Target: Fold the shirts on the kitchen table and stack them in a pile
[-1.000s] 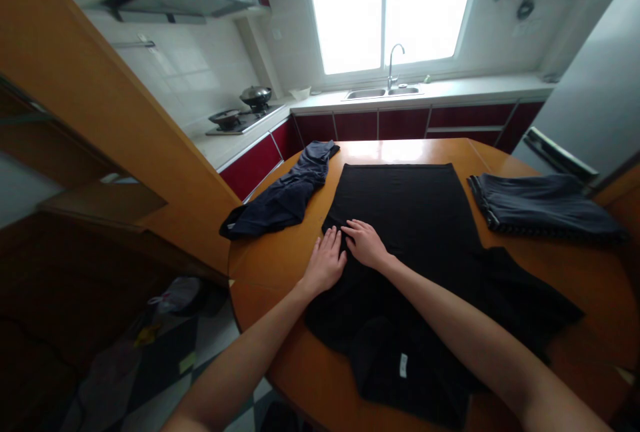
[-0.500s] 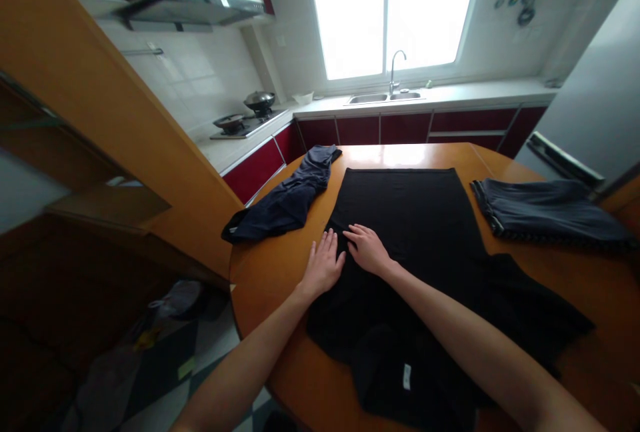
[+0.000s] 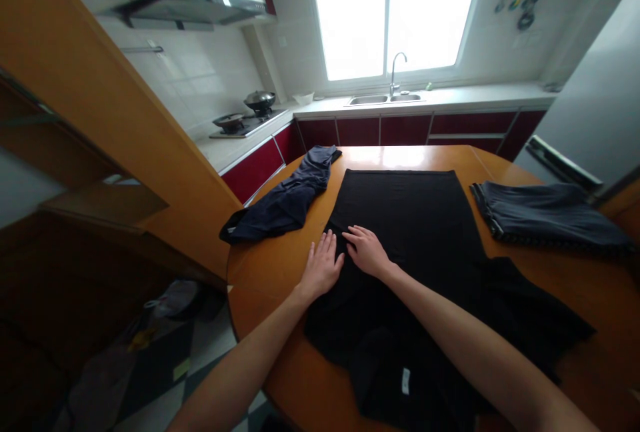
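Note:
A black T-shirt (image 3: 415, 232) lies spread on a round orange wooden table (image 3: 270, 265), with its collar and a white label (image 3: 405, 381) at the near edge. My left hand (image 3: 321, 265) rests flat, fingers apart, on the shirt's left edge. My right hand (image 3: 367, 250) lies flat on the cloth right beside it, fingers stretched toward the left. Neither hand holds anything.
A crumpled dark blue garment (image 3: 287, 199) lies at the table's left rim. A folded dark grey garment (image 3: 545, 215) sits at the right. Behind are a counter with a sink (image 3: 385, 97), a stove (image 3: 245, 119) and a window. A wooden partition (image 3: 115, 125) stands on the left.
Both hands stay flat on the shirt's left edge with hardly any shift. The view has dipped slightly.

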`<action>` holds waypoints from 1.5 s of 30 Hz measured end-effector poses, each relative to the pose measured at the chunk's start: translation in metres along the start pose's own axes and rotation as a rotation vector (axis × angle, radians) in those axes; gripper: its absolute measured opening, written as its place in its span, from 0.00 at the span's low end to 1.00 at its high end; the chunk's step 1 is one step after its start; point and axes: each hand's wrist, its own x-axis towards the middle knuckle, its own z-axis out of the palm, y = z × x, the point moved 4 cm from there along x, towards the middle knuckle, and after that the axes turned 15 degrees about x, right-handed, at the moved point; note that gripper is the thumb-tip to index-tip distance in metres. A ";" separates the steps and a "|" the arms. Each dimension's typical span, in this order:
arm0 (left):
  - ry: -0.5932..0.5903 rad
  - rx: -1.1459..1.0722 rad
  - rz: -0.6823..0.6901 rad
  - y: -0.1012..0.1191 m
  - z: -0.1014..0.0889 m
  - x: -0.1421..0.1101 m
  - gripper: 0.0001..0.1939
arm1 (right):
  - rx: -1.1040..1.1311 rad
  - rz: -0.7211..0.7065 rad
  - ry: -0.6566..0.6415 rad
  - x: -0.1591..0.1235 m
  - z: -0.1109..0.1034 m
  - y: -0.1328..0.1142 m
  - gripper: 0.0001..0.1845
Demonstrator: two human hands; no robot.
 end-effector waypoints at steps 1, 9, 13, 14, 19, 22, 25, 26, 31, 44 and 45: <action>0.003 0.002 0.001 0.000 0.000 0.000 0.31 | -0.001 0.000 0.001 0.000 0.000 0.000 0.22; 0.003 0.020 0.000 0.002 -0.001 -0.001 0.31 | -0.009 0.002 0.002 0.000 0.000 0.000 0.22; -0.002 0.020 -0.008 0.003 -0.004 -0.001 0.31 | -0.011 -0.004 0.013 0.000 0.000 0.000 0.22; 0.009 0.019 -0.007 0.004 -0.005 -0.002 0.31 | -0.010 -0.005 0.013 0.000 0.000 0.000 0.22; 0.115 0.012 0.062 0.012 -0.015 -0.007 0.30 | -0.002 0.003 0.009 0.000 0.000 0.000 0.22; 0.070 -0.013 0.096 0.016 -0.013 -0.009 0.30 | 0.005 0.004 0.006 0.000 0.000 -0.001 0.22; 0.040 -0.021 0.102 0.016 -0.010 -0.008 0.30 | 0.007 0.002 0.011 0.000 0.000 -0.001 0.22; 0.038 -0.020 0.102 0.016 -0.010 -0.008 0.30 | 0.007 0.002 0.013 0.000 0.000 -0.001 0.22; 0.034 -0.022 0.096 0.016 -0.010 -0.007 0.30 | 0.015 0.013 0.000 0.000 -0.001 -0.002 0.22; 0.037 0.000 0.086 0.017 -0.010 -0.005 0.31 | 0.171 0.034 0.071 -0.006 -0.015 -0.013 0.28; 0.042 -0.004 0.086 0.017 -0.010 -0.005 0.30 | 0.202 0.022 0.099 -0.011 -0.022 -0.017 0.29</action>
